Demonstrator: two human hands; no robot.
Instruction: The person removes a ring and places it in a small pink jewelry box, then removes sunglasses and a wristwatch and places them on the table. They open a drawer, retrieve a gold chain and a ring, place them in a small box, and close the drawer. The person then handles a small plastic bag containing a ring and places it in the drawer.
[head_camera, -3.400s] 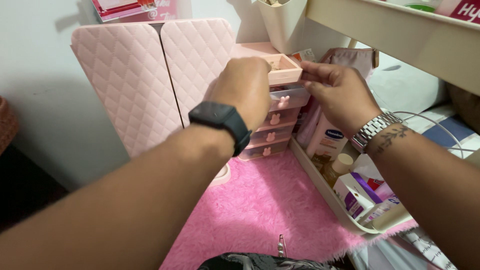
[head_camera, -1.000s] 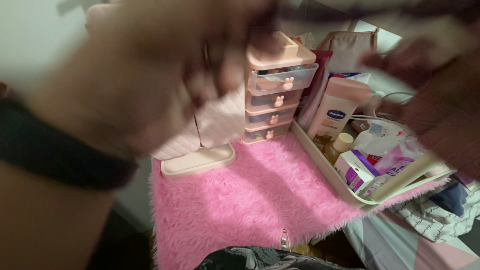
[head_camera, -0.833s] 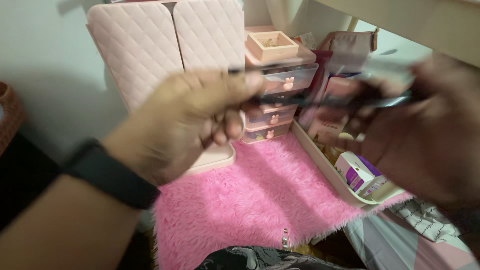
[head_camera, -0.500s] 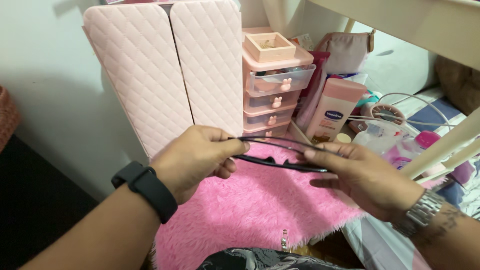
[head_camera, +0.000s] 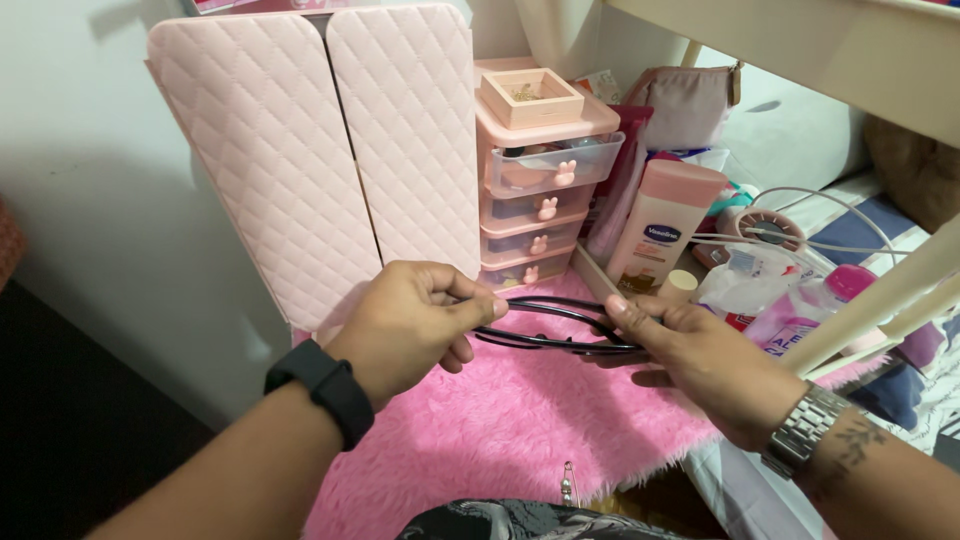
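Observation:
Both my hands hold a pair of black-framed glasses (head_camera: 545, 325) over a fluffy pink mat (head_camera: 520, 420). My left hand (head_camera: 415, 320), with a black band at the wrist, pinches the left end of the frame. My right hand (head_camera: 700, 360), with a metal watch at the wrist, grips the right end. The glasses lie flat between the hands, a little above the mat. Behind them stands a small pink drawer unit (head_camera: 540, 185) with clear drawers and bunny-shaped knobs, its top drawer pulled out a bit. A small pink open box (head_camera: 530, 97) sits on top of it.
A closed, quilted pink folding mirror (head_camera: 330, 150) stands at the back left. To the right, a cream tray (head_camera: 592, 275) holds a pink lotion bottle (head_camera: 665, 225), small bottles and packets. A cream shelf (head_camera: 800, 50) overhangs at the upper right. A safety pin (head_camera: 566, 487) lies near the mat's front edge.
3.4 s ago both hands were at the top drawer. They then swung close past the camera, came down with the glasses, and now hold them slightly lower over the mat.

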